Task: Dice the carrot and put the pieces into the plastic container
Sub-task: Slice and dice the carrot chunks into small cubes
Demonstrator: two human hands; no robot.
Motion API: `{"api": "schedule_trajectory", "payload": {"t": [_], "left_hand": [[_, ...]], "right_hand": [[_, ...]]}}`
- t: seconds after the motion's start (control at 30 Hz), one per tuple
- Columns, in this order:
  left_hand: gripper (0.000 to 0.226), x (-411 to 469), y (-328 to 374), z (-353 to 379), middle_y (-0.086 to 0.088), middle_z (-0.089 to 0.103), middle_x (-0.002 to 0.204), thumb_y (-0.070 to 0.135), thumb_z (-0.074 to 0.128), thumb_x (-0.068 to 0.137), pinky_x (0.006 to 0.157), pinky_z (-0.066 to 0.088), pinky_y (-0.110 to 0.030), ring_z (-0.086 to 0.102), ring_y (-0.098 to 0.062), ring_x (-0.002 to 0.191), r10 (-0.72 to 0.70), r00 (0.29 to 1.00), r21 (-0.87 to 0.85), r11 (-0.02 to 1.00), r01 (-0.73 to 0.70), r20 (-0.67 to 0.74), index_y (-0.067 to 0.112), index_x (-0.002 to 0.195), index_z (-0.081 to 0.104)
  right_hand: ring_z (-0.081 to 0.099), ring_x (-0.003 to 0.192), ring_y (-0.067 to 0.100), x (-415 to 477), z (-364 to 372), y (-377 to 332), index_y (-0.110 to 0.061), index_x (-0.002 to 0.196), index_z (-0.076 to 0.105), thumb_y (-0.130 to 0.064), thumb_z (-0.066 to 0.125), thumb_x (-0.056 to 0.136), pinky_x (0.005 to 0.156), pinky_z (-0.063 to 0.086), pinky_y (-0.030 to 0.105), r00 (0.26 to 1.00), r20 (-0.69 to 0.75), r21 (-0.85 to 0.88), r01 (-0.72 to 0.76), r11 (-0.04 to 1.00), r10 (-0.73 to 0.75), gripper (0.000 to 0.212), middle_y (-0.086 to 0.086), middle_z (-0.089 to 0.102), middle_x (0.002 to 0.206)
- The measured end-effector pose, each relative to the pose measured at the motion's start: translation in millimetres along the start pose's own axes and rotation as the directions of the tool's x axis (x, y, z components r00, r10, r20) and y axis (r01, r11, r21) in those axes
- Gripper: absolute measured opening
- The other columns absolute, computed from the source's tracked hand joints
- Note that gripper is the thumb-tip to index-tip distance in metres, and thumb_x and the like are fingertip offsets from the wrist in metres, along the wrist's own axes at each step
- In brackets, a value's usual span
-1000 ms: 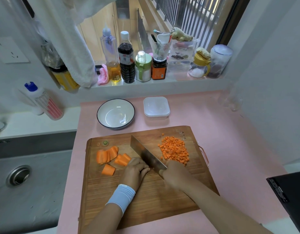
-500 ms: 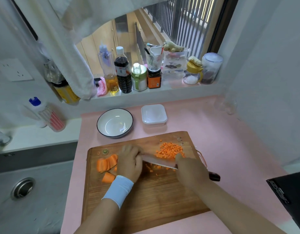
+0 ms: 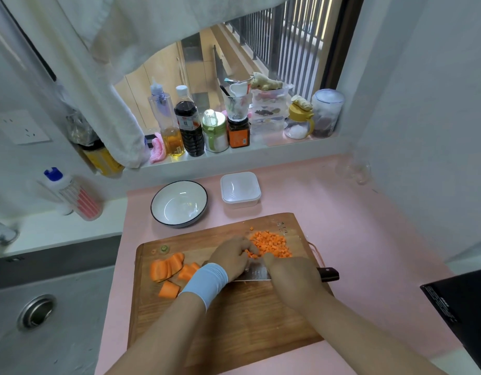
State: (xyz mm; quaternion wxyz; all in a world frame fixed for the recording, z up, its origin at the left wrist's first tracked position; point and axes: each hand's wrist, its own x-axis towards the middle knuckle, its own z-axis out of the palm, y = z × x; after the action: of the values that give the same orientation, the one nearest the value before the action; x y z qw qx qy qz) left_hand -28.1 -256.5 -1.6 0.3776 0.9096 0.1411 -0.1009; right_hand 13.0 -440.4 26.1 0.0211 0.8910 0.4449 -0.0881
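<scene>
A wooden cutting board (image 3: pixel 234 315) lies on the pink counter. A pile of diced carrot (image 3: pixel 273 243) sits at the board's far right. Thick carrot slices (image 3: pixel 166 269) lie on its left part. The cleaver (image 3: pixel 257 274) lies nearly flat on the board, just in front of the dice. My right hand (image 3: pixel 290 270) grips its dark handle, whose end sticks out to the right. My left hand (image 3: pixel 232 255), with a pale blue wristband, reaches over the blade and its fingertips touch the near edge of the dice. The white plastic container (image 3: pixel 240 189) stands open behind the board.
A white bowl (image 3: pixel 179 203) with a dark rim stands left of the container. Bottles and jars (image 3: pixel 188 125) line the window sill. A steel sink (image 3: pixel 36 312) lies to the left, a black object (image 3: pixel 464 315) at the right edge, and a detergent bottle (image 3: pixel 71 193) beside the sink.
The cleaver went from standing on edge among the slices to lying flat in front of the dice. My left hand left the slices and moved right to the pile.
</scene>
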Motion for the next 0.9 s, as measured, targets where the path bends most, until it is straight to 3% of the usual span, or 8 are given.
{"api": "schedule_trajectory", "payload": {"t": [0.2,0.3,0.37,0.5,0.67,0.77,0.83,0.9], "left_hand": [[0.051,-7,-4,-12,0.014,0.053,0.131,0.008,0.038,0.089,0.096,0.036,-0.022,0.051,-0.012,0.120,-0.074,0.996,0.060,0.996,0.071,0.051,0.037,0.122,0.063],[0.045,-14,-15,-19,0.015,0.058,0.109,0.000,0.037,0.086,0.084,0.039,-0.021,0.056,-0.014,0.107,-0.109,0.989,-0.051,0.993,0.104,-0.102,0.031,0.096,0.068],[0.043,-16,-14,-18,0.014,0.061,0.109,0.001,0.040,0.086,0.090,0.040,-0.021,0.057,-0.015,0.108,-0.125,0.992,-0.072,0.989,0.127,0.029,0.030,0.093,0.070],[0.047,-9,-12,-7,0.006,0.043,0.148,0.015,0.040,0.095,0.114,0.025,-0.032,0.037,-0.019,0.136,-0.145,0.965,0.099,0.987,0.126,0.218,0.032,0.136,0.054],[0.045,-12,-27,-18,0.002,0.056,0.133,0.005,0.041,0.090,0.109,0.034,-0.031,0.047,-0.018,0.127,-0.050,0.959,-0.051,0.998,0.037,-0.279,0.024,0.124,0.063],[0.041,-28,-44,-33,-0.001,0.061,0.109,0.003,0.041,0.079,0.095,0.040,-0.032,0.050,-0.020,0.109,-0.005,0.721,-0.031,0.999,-0.023,-0.693,0.016,0.105,0.069],[0.039,-37,-59,-39,-0.004,0.058,0.109,-0.002,0.044,0.077,0.096,0.040,-0.034,0.046,-0.025,0.110,-0.110,0.631,-0.061,0.993,0.099,-0.768,0.015,0.104,0.068],[0.043,-43,-74,-38,-0.008,0.056,0.116,-0.006,0.047,0.078,0.101,0.038,-0.036,0.044,-0.028,0.116,-0.229,0.702,-0.093,0.969,0.228,-0.674,0.016,0.108,0.066]], "right_hand": [[0.046,0.055,0.025,0,-4,-2,-0.012,0.122,0.043,0.004,0.052,0.086,0.045,0.028,0.029,0.999,0.036,-0.055,0.022,0.998,-0.020,0.040,-0.001,0.045,0.066],[0.042,0.053,0.022,0,-3,0,-0.012,0.122,0.042,0.006,0.052,0.084,0.046,0.030,0.029,0.999,0.041,-0.047,0.013,0.999,-0.011,0.043,0.000,0.045,0.067],[0.043,0.054,0.022,1,-4,-1,-0.012,0.120,0.043,0.006,0.053,0.085,0.047,0.032,0.030,0.999,0.046,-0.060,0.010,0.998,-0.008,0.041,-0.001,0.043,0.066],[0.049,0.061,0.027,3,-8,-4,-0.013,0.123,0.042,0.002,0.055,0.087,0.047,0.034,0.030,0.999,0.042,-0.077,0.023,0.997,-0.020,0.041,0.000,0.047,0.071],[0.054,0.062,0.024,1,-6,-2,-0.017,0.119,0.045,-0.004,0.053,0.088,0.047,0.038,0.031,0.999,0.020,0.026,-0.031,0.999,0.030,0.035,-0.002,0.054,0.074],[0.059,0.070,0.021,-1,-4,0,-0.023,0.103,0.046,-0.022,0.052,0.097,0.059,0.050,0.035,0.993,0.039,0.217,-0.118,0.969,0.113,0.009,-0.005,0.055,0.076],[0.055,0.069,0.015,-3,-2,-4,-0.026,0.098,0.047,-0.032,0.052,0.100,0.055,0.041,0.031,0.975,0.098,0.407,-0.223,0.886,0.201,0.008,-0.007,0.056,0.077],[0.057,0.069,0.014,-2,1,-16,-0.025,0.096,0.051,-0.035,0.055,0.099,0.057,0.041,0.030,0.950,0.185,0.585,-0.312,0.748,0.251,0.011,-0.005,0.061,0.080]]}}
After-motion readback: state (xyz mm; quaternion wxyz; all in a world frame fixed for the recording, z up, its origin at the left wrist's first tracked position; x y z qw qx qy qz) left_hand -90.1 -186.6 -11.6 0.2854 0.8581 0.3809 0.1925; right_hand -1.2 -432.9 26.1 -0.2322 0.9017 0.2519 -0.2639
